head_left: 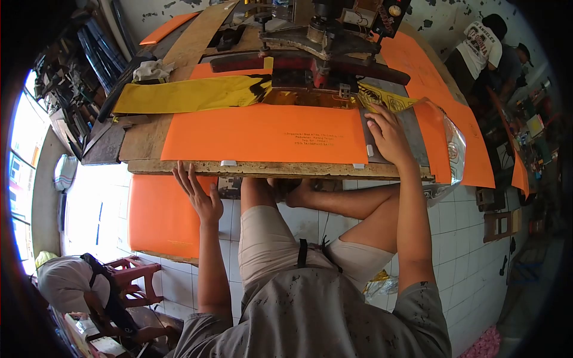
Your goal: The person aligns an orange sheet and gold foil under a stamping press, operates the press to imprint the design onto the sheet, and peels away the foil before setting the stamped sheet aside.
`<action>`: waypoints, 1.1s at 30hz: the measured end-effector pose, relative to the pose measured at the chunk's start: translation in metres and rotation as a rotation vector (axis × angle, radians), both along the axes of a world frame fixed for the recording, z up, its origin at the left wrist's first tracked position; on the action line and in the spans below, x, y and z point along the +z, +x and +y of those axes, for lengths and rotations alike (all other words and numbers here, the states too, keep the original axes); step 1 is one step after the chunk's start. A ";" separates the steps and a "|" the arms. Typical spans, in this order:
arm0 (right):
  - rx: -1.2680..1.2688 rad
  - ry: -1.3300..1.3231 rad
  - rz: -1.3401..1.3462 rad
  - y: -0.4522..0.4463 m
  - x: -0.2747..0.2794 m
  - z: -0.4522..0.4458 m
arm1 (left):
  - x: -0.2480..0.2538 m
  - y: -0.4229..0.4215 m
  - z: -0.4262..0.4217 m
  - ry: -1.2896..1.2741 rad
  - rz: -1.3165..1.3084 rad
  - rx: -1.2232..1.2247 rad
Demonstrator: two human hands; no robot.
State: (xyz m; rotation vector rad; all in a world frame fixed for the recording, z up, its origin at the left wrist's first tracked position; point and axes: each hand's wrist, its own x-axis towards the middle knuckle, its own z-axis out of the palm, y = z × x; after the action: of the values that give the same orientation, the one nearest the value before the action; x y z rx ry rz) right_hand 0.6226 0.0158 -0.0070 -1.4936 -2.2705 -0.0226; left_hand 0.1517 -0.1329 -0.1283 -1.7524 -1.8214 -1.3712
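Lying flat across the middle of the head view, an orange sheet (256,137) with small dark print toward its right end covers much of the bench (274,169). The left hand (202,196), just left of the frame's centre, has its fingers spread, the fingertips up at the bench's near edge by the sheet's lower left corner; whether they touch the sheet I cannot tell. The right hand (391,136), right of centre, has its fingers loosely parted and bent over the sheet's right edge and the grey surface (418,156) beside it; how firmly it presses I cannot tell. White tabs (228,163) show along the sheet's lower edge. At the upper centre stands a press (325,42), its red bar spanning above the sheet's far side. A yellow strip (185,95) runs left from under it, and a black-marked strip (388,98) shows to its right. More orange sheets (430,77) lie at the right, with clear plastic (456,155) near the bench's right end. Below the bench, left of centre, is an orange stack (164,215). A person (65,283) bends at the lower left beside a red stool (134,274); two people (483,45) are at the upper right.
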 end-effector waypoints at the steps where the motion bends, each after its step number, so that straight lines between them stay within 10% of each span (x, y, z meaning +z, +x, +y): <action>1: 0.003 -0.008 -0.002 -0.002 0.002 -0.001 | 0.001 0.000 -0.001 -0.001 -0.003 -0.007; 25: 0.082 0.134 -0.041 -0.029 0.027 -0.053 | 0.041 0.036 -0.028 0.092 -0.256 -0.055; 33: 0.177 0.134 0.042 -0.049 0.058 -0.119 | 0.091 0.145 -0.056 -0.164 -0.479 -0.719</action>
State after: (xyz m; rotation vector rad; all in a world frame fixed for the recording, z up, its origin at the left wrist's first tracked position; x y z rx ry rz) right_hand 0.5733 -0.1027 0.0508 -1.2121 -2.3102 -0.0887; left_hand 0.2967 -0.1885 -0.0373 -2.4837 -1.5889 -2.1034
